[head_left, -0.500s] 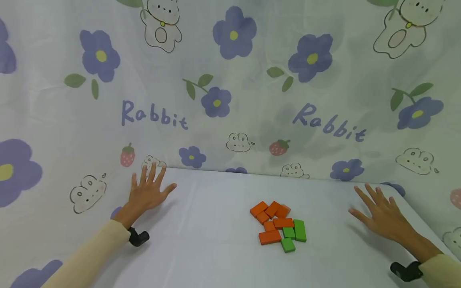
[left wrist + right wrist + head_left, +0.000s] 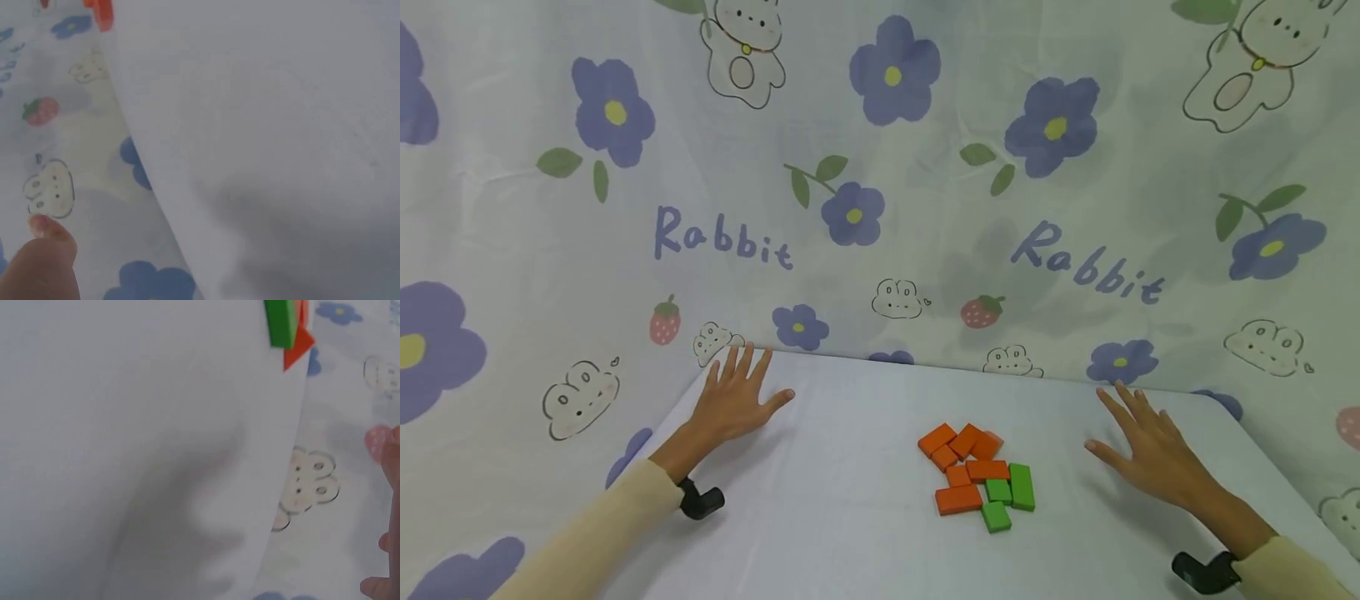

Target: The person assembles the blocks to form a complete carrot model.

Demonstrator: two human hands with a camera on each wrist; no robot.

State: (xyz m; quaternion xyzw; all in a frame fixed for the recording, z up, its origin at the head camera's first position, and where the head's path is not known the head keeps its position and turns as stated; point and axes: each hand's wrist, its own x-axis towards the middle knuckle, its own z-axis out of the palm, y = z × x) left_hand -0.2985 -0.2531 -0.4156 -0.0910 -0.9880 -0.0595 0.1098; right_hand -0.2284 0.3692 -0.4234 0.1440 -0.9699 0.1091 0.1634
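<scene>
Between your left grip (image 2: 730, 406) and right grip (image 2: 1161, 458): a cluster of ten flat rectangular blocks, nearer your right grip than your left, their material too small to tell.

Orange blocks (image 2: 958, 499): seven, packed close on the side of the cluster toward your left grip.

Green blocks (image 2: 997, 491): three, on the side toward your right grip. Of them, the long green block (image 2: 1022, 487) lies nearest that grip.

Left grip: spread wide, fingers straight and thumb out toward the blocks; you have hold of nothing.

Right grip: fingers extended and apart, thumb pointing inward, well spread; you hold nothing here either.

Beneath your grips: a plain white tabletop (image 2: 850, 475), with a soft shadow near each.

Behind your grips, at the wrists: a small black device at your left (image 2: 702, 502), another at your right (image 2: 1206, 573), next to long cream sleeves (image 2: 595, 529).

Beyond your grips: a hanging white cloth (image 2: 940, 258) printed with purple flowers (image 2: 876, 71) and the word "Rabbit".
</scene>
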